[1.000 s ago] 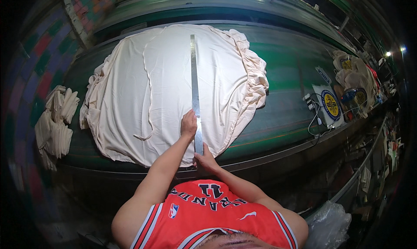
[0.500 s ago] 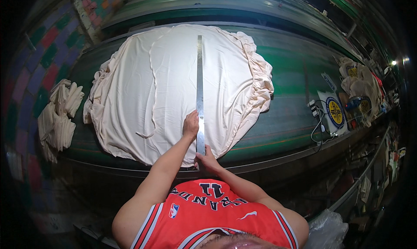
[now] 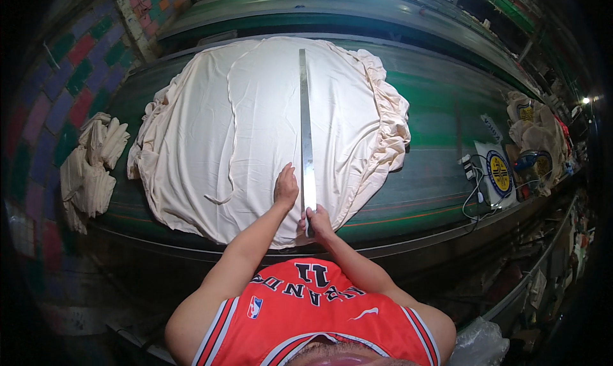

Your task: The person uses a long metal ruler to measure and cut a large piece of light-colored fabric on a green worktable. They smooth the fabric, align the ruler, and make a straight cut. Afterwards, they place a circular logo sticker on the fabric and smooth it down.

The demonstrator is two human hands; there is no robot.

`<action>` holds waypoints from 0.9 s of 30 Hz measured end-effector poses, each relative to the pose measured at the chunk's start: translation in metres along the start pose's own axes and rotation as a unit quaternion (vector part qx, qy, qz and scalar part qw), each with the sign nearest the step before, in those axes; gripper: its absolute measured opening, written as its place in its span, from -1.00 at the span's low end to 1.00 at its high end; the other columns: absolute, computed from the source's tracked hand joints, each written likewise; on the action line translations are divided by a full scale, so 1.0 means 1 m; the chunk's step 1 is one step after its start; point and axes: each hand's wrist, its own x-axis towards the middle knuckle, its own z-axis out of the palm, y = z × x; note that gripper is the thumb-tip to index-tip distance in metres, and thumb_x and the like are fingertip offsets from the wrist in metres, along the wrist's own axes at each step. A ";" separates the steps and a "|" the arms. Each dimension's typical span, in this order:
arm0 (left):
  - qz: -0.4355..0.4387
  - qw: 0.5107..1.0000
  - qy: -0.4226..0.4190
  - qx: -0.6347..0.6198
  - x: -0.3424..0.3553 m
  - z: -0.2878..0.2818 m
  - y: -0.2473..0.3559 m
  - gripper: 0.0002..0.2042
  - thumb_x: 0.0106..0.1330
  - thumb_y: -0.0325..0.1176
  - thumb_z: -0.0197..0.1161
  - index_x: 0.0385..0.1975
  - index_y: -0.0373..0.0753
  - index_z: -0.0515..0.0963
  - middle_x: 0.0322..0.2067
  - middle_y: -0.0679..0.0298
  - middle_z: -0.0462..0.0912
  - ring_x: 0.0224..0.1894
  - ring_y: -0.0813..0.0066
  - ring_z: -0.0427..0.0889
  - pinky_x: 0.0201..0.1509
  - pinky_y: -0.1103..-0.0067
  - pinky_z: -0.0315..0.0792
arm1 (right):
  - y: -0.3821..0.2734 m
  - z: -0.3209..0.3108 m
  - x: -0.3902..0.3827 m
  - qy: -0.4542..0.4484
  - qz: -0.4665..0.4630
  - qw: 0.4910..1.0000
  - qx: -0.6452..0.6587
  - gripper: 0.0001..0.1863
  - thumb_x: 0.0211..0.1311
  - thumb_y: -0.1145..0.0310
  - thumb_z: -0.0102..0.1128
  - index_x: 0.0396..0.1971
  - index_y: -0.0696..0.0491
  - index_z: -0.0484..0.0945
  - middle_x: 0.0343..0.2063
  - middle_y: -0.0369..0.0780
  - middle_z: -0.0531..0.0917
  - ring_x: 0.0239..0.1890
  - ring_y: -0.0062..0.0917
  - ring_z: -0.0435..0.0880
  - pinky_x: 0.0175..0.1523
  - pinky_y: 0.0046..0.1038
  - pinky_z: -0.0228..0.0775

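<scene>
left hand (image 3: pixel 285 187): flat, fingers spread, pressing cream fabric (image 3: pixel 223 136) just left of steel ruler (image 3: pixel 305 130) | right hand (image 3: pixel 317 218): fingers closed on ruler's near end | ruler's long axis runs straight away

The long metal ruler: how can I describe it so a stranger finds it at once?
Find the green table, then the cream cloth spread on it. The ruler is a thin, shiny, straight strip lying down the cloth's middle, with both hands at its near end; everything else there is soft, wrinkled fabric.

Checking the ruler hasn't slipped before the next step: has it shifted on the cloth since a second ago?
No. The ruler lies along the same line down the cloth, left hand beside it and right hand at its near end, as before.
</scene>
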 end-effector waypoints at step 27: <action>0.015 0.998 -0.012 0.057 -0.004 -0.003 0.007 -0.73 0.27 -0.55 -0.02 -0.13 -0.40 0.58 0.13 -0.02 0.53 0.19 0.06 0.49 0.28 0.30 0.36 | -0.038 -0.053 0.035 0.041 -0.049 0.997 0.047 -0.81 0.54 0.35 -0.18 -0.22 0.17 0.33 -0.49 -0.18 0.51 -0.60 -0.52 0.50 -0.58 -0.47 0.40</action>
